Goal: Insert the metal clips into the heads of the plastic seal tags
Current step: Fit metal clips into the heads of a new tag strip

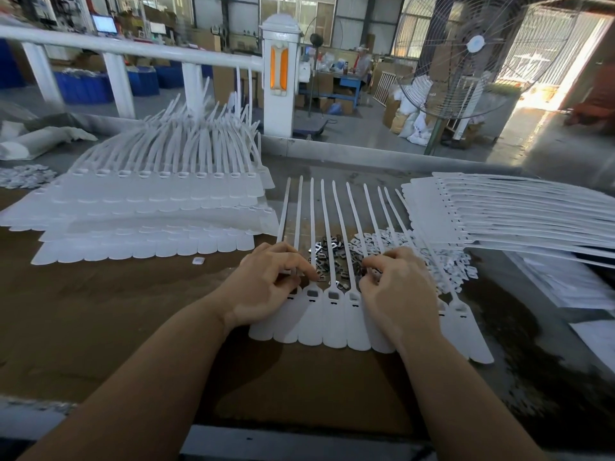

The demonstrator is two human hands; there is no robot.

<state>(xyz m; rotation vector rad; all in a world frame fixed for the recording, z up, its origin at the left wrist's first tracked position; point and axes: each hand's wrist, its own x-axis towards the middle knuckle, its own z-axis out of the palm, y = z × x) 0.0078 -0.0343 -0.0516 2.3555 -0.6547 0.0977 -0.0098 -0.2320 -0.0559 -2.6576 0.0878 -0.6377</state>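
Two bare forearms reach in from the near edge, one on each side. No sleeve, cuff or glove covers either arm as far as the view shows. The left hand (pixel 266 287) and the right hand (pixel 397 287) are bare too, with no ring, watch or band visible on the fingers or wrists. The fingernails are short and unpainted where they show.

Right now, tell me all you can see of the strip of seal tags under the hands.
The strip of seal tags is white, matte plastic: joined flat tags with rounded near ends, each head with a rectangular socket, and thin tails fanning away over the pile of metal clips. It lies flat on the brown table. The left hand and right hand rest on its heads.
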